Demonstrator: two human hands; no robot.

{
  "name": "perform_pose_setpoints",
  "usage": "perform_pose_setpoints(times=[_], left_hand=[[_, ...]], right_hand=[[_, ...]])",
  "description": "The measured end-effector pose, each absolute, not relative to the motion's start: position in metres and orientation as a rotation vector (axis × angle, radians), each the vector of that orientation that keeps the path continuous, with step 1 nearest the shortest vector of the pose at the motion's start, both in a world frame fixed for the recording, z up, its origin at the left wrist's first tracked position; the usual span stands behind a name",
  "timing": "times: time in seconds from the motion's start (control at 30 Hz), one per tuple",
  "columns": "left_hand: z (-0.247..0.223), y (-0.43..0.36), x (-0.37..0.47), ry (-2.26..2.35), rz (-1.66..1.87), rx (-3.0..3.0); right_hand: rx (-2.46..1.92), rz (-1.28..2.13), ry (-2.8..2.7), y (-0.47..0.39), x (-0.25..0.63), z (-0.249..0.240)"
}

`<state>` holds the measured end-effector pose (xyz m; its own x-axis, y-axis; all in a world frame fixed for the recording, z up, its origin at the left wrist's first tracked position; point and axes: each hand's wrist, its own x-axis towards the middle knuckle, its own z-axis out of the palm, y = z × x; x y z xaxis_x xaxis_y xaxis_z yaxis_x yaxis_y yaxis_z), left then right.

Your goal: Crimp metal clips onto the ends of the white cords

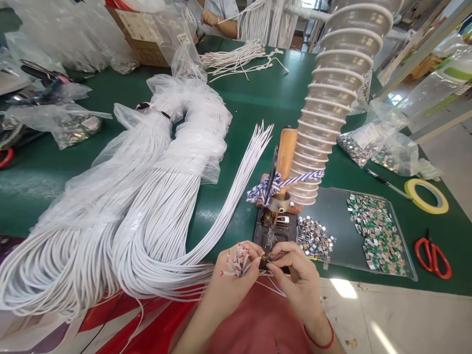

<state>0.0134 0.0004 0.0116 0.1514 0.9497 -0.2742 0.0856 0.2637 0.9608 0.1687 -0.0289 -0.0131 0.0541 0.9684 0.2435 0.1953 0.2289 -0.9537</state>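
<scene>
My left hand is wrapped round a bunch of white cables with red-tipped ends, and its thumb and finger pinch near a soldering tip. Facing it, my right hand pinches something too small to make out against the same spot. Just beyond my fingertips stands a black soldering stand, with an iron with a wooden handle tied upright by blue-and-white cord. Small metal connectors lie right of the stand on a tray, with green-backed connector boards on its right side.
Large bundles of white cable cover the left of the green table. A ribbed hose hangs behind the stand. Red scissors, yellow tape and bagged parts lie right. Another person's hand is at the far side.
</scene>
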Motion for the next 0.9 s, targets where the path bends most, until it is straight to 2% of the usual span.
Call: perform_pose_setpoints(times=[0.43,0.67,0.9], left_hand=[[0.003,-0.02,0.009,1.203,0.781,1.217],[0.002,-0.033,0.0,0.997,0.707,1.24],[-0.003,-0.043,-0.003,0.814,0.774,1.109]], right_hand=[[-1.226,0.995,-1.431,-0.051,0.179,-0.015],[-1.224,1.138,-1.472,-0.066,0.182,-0.009],[-1.134,1.295,-1.366,-0.069,0.183,-0.002]])
